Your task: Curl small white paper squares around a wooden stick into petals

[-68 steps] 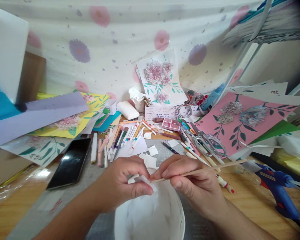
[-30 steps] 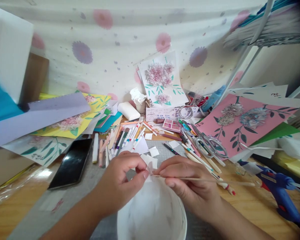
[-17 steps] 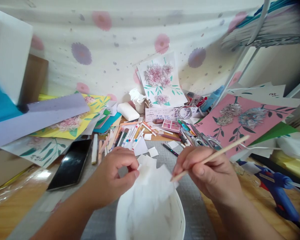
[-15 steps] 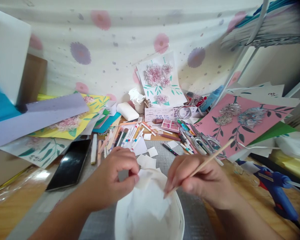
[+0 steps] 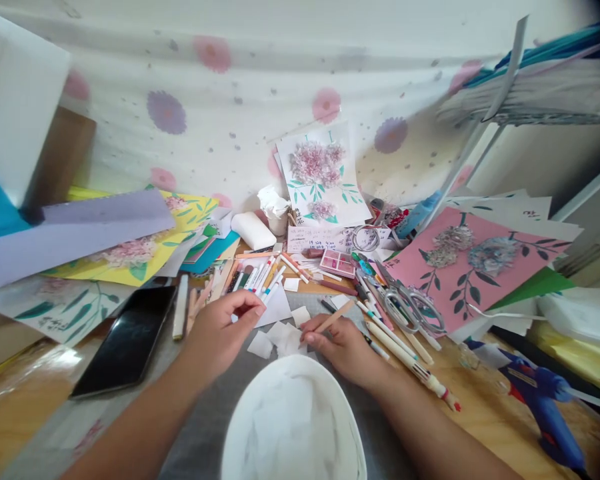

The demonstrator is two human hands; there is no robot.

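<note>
My right hand point(image 5: 343, 347) grips a thin wooden stick point(image 5: 334, 316), its fingertips at the small white paper squares point(image 5: 283, 333) lying just past the bowl. My left hand point(image 5: 225, 330) hovers to the left of those squares, thumb and fingers closed in a pinch; what lies between them, if anything, is too small to make out. Nearest me stands a white bowl point(image 5: 294, 427) with grey smudges inside, on a grey mat point(image 5: 195, 427). Neither hand touches the bowl.
Markers point(image 5: 260, 273) and scissors point(image 5: 410, 303) lie behind the hands. A black phone point(image 5: 127, 340) is at left, a blue glue gun point(image 5: 543, 400) at right. Flower pictures on pink paper point(image 5: 495, 267) and yellow paper point(image 5: 145, 247) flank the table. A multicolour pen point(image 5: 413, 363) lies right of my right hand.
Both hands have moved from over the bowl to the paper squares beyond it, my right hand still with the stick. The bowl's inside is now uncovered to view.
</note>
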